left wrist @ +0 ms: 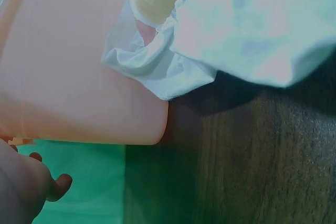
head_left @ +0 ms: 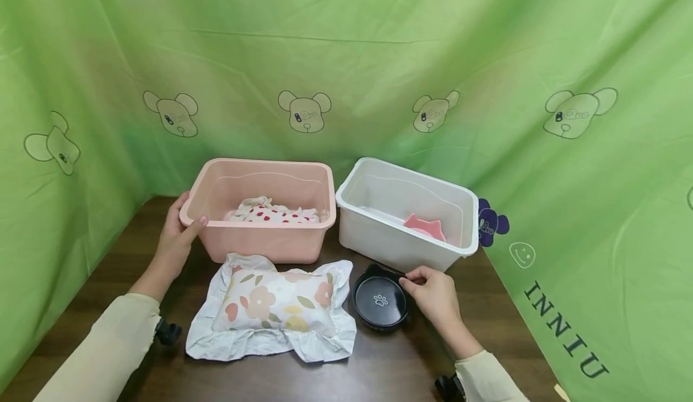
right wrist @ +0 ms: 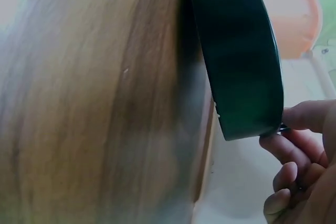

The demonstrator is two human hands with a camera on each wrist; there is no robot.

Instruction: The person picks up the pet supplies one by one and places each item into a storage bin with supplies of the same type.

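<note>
My left hand [head_left: 175,233] grips the front left corner of a pink plastic bin [head_left: 262,242], thumb at the rim and fingers along its side. Inside the bin lies a white cloth item with red spots [head_left: 276,213]. My right hand [head_left: 433,296] pinches the rim of a round black pet bowl [head_left: 381,298] between thumb and fingers. A white paw print marks the bowl's inside; white lettering shows on its wall in the right wrist view. Left of the bowl lies a small floral pillow [head_left: 276,303] with a white ruffled edge, close against the pink bin's front.
A white bin [head_left: 390,245] stands angled beside the pink one, just behind the bowl, with a pink cat-eared dish [head_left: 425,227] inside. Green curtain [head_left: 368,41] with bear prints closes off the back and sides of the dark wooden table [head_left: 260,384].
</note>
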